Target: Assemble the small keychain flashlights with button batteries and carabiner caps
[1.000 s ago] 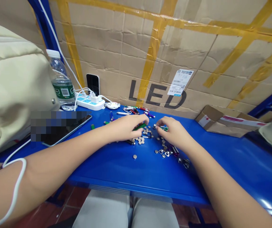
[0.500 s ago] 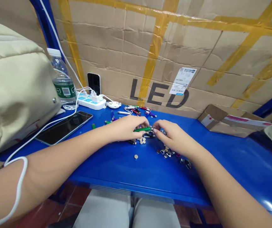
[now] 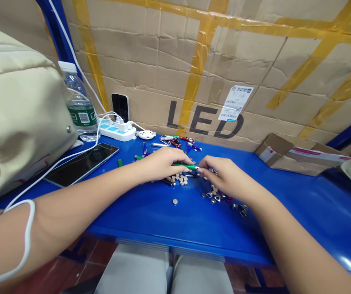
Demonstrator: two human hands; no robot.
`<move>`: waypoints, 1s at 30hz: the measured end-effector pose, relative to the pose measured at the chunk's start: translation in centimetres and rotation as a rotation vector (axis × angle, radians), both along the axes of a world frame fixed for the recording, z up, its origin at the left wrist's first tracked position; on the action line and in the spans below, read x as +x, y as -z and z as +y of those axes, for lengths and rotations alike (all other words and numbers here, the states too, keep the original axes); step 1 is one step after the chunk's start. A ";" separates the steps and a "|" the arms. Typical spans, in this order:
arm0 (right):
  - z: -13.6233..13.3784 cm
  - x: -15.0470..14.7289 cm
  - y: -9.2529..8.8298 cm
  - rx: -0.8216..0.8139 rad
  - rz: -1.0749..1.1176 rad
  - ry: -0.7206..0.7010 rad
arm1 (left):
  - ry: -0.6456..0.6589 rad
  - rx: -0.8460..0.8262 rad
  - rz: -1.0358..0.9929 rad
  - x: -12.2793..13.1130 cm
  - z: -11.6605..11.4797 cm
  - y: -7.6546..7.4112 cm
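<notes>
My left hand [image 3: 169,163] is closed around a slim green flashlight tube [image 3: 189,166] above the blue table. My right hand [image 3: 221,175] pinches at the tube's silver right end; whether a separate small part sits between those fingertips is hidden. Below the left hand lie small tan discs [image 3: 182,179] and a black tube [image 3: 168,182]. One single disc [image 3: 175,201] rests nearer the front edge. Beside the right hand is a scatter of small silver metal parts [image 3: 214,196], with more dark metal clips [image 3: 241,210] further right.
Behind the hands lie several coloured tubes with clips [image 3: 175,142]. To the left are a phone [image 3: 83,163], a power strip [image 3: 117,130], a water bottle [image 3: 82,110] and a beige bag [image 3: 19,110]. A white cable [image 3: 30,216] crosses my left forearm. An open cardboard box [image 3: 298,153] stands right.
The green tube has tilted slightly, its silver end a little lower. My right fingers have shifted slightly around that end, and both hands stay together in the same place.
</notes>
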State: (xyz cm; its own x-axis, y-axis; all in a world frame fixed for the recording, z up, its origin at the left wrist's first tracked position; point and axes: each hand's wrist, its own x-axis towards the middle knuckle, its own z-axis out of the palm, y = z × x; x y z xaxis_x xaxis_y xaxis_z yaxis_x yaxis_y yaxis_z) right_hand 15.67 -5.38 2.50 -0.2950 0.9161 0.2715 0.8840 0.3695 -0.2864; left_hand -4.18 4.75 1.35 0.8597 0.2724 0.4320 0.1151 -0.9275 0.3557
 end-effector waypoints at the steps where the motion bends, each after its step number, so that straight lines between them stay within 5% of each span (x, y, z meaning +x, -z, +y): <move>1: 0.0 0.0 0.0 -0.021 0.032 -0.008 | 0.020 0.030 -0.017 0.0 0.0 0.1; 9: 0.3 0.5 0.6 -0.505 0.727 -0.145 | 0.055 0.340 0.022 -0.7 -1.4 -1.2; 13: 0.5 0.1 1.1 -0.606 1.008 -0.228 | 0.060 0.451 -0.044 -0.9 -1.4 -1.6; 18: 0.7 -0.4 1.4 -0.316 0.751 -0.137 | 0.015 0.451 -0.290 -0.4 -0.4 -0.3; 24: 0.9 -0.8 1.5 0.165 0.196 0.041 | 0.056 0.153 -0.395 0.6 -0.6 0.6; 27: 0.9 -1.3 1.6 0.208 0.180 0.122 | 0.041 0.208 -0.410 0.7 -0.8 0.6; 30: 0.6 -2.0 1.6 0.127 0.313 0.163 | 0.015 0.442 -0.384 0.3 -0.8 0.4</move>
State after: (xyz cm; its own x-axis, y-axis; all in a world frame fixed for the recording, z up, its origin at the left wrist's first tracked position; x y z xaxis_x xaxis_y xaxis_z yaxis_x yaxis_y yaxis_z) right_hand 13.65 -4.78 0.90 -0.0326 0.8975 0.4399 0.8112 0.2808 -0.5129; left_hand -3.92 3.93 0.95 0.6218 -0.0161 0.7830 0.0398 -0.9978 -0.0521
